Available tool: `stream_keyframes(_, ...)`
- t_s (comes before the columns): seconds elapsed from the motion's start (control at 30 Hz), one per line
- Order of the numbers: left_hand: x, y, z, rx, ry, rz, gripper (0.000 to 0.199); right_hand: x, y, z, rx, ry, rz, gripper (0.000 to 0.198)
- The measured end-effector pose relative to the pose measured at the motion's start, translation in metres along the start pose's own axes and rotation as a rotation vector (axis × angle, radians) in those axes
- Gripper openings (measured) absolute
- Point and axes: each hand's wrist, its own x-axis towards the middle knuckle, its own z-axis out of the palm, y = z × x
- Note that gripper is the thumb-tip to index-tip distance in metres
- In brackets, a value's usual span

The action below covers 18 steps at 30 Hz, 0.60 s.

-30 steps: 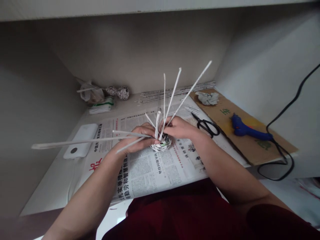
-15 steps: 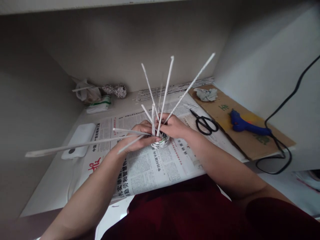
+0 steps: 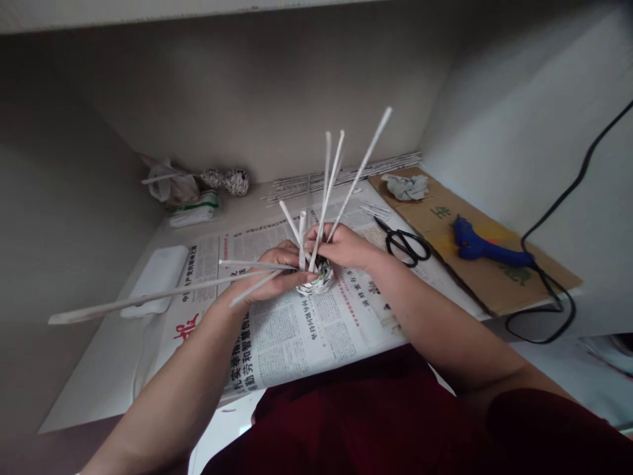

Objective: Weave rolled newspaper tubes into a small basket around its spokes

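Note:
A small round basket (image 3: 321,280) woven from rolled newspaper sits low over the newspaper sheet, with several white paper tubes (image 3: 364,158) sticking up and out of it. My left hand (image 3: 277,269) is closed on its left side, the thumb lying along the near rim. One long paper tube (image 3: 148,293) runs out across that hand to the left. At the far right of the basket, my right hand (image 3: 341,245) pinches an upright paper tube close to its base. Its fingertips are partly hidden behind the tubes.
Black-handled scissors (image 3: 405,243) lie right of my hands. Beyond them a blue glue gun (image 3: 487,249) with a black cord rests on cardboard (image 3: 524,277), near crumpled paper (image 3: 407,187). Paper tubes (image 3: 346,173) line the back wall. A white box-like object (image 3: 157,277) lies left.
The upright tubes on the right have swung leftward and closer together, one rising beside the middle tube. My right hand has shifted slightly; my left hand keeps its hold.

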Motion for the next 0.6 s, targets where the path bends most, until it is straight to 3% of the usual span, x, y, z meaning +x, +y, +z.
stream_keyframes(0.1,0.000,0.001,-0.002,-0.036,0.005,-0.014,0.019,-0.003,-0.006,-0.018,0.013,-0.177,-0.033,0.010)
stream_keyframes(0.17,-0.002,-0.001,-0.002,-0.019,0.024,-0.032,0.019,-0.004,-0.008,-0.025,-0.059,-0.205,-0.059,0.009)
stream_keyframes(0.37,-0.005,-0.009,0.002,0.037,0.109,-0.100,0.020,-0.002,-0.006,-0.014,-0.126,-0.113,-0.127,0.013)
stream_keyframes(0.6,-0.003,-0.001,0.002,0.037,0.038,-0.089,0.020,-0.002,-0.003,0.000,-0.248,0.043,-0.137,0.010)
